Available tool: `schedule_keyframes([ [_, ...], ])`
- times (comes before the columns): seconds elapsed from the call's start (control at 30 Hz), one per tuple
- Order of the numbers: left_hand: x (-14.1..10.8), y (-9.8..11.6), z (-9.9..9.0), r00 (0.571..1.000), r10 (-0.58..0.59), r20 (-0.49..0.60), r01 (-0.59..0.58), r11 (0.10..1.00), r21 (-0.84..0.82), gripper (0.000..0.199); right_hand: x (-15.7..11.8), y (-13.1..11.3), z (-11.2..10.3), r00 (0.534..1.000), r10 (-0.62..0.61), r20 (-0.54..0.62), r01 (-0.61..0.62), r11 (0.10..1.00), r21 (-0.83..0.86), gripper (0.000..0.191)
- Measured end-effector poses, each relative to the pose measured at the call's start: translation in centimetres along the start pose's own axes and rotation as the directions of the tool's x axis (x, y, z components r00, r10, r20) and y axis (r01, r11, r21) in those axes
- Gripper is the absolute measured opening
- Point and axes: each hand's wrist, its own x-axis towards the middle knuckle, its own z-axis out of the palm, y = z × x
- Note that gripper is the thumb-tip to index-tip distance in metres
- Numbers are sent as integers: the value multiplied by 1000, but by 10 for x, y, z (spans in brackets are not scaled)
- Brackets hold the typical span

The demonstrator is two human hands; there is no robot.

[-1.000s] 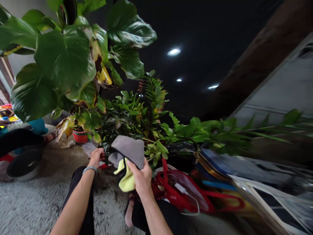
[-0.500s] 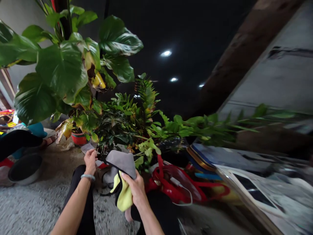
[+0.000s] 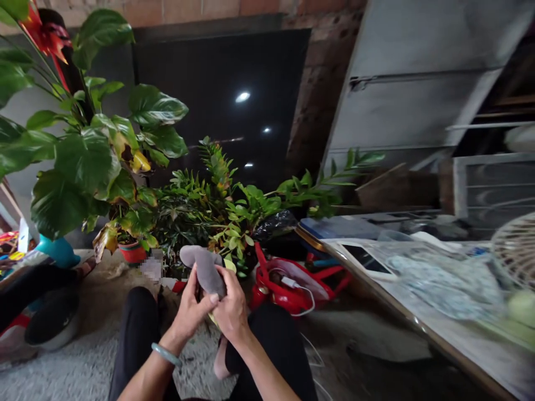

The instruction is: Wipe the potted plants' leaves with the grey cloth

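Note:
A folded cloth [image 3: 204, 268], grey with some yellow showing beside it, is gripped between my two hands above my knees. My left hand [image 3: 193, 303], with a pale bangle on its wrist, presses its thumb against the lower part of the cloth. On the other side, my right hand [image 3: 232, 303] wraps its fingers round the same cloth, and the two thumbs come close together. The hands cover much of the cloth's lower part.
Potted plants [image 3: 87, 161] stand ahead. A red bag [image 3: 284, 284] with a white cable lies by my right knee. At right, a table [image 3: 455, 334] bears a tablet [image 3: 368, 262], and a fan [image 3: 516, 245] is beyond. A dark basin [image 3: 52, 320] and another person's leg [image 3: 33, 273] are at left.
My left hand has let go of a small printed slip and moved right onto the cloth. The cloth is now bunched between both hands. The view has turned right.

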Motion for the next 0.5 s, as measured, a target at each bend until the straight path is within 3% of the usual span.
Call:
schedule_keyframes([
  [0.23,-2,6,-7,996,-79,-50,74,994,-85,78,-2,-15,-5,986,77,146,-100,983,156,34],
  [0.4,6,2,-15,987,-142,-76,126,974,-190,71,11,-8,2,959,74,275,-131,972,195,37],
  [0.5,16,0,-19,972,-179,-155,141,963,-230,68,15,0,13,942,53,331,-123,973,194,49],
])
